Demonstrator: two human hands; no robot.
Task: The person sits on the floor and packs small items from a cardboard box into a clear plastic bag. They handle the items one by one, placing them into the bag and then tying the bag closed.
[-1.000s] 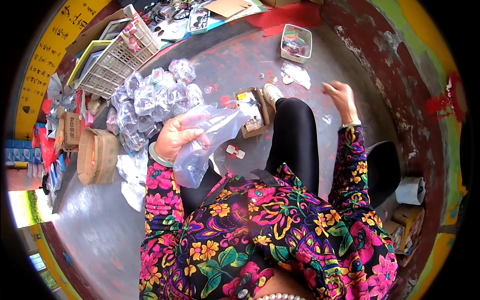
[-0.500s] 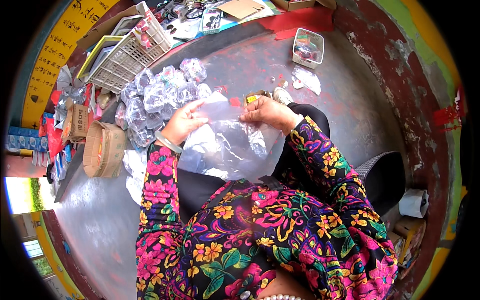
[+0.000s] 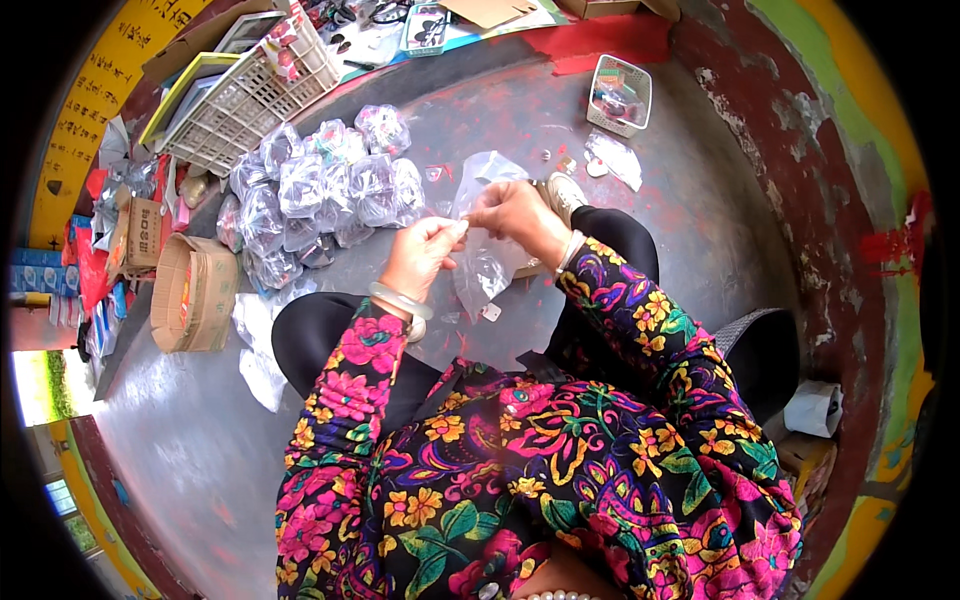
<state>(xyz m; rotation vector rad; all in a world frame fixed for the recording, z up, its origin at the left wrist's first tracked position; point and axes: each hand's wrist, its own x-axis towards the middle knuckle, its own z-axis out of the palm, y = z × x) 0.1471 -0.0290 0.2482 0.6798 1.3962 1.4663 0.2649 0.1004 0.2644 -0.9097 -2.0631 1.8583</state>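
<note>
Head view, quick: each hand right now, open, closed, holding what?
Left hand: closed in a pinch at the edge of the clear bag; actual grip unclear.
Right hand: closed, pinching the clear bag.

Dark brush-like characters, set out in slanting columns with larger ones toward the top, are borne by a broad yellow painted wall band (image 3: 100, 85) at the upper left, where the uppermost are cut off by the dark rim of the view. A short run of bold dark characters is printed on the side of a small brown cardboard box (image 3: 138, 235) below it, and fainter greenish printing is carried by the outer wall of a larger open-topped brown cardboard carton (image 3: 215, 300), where the individual marks cannot be clearly made out.
</note>
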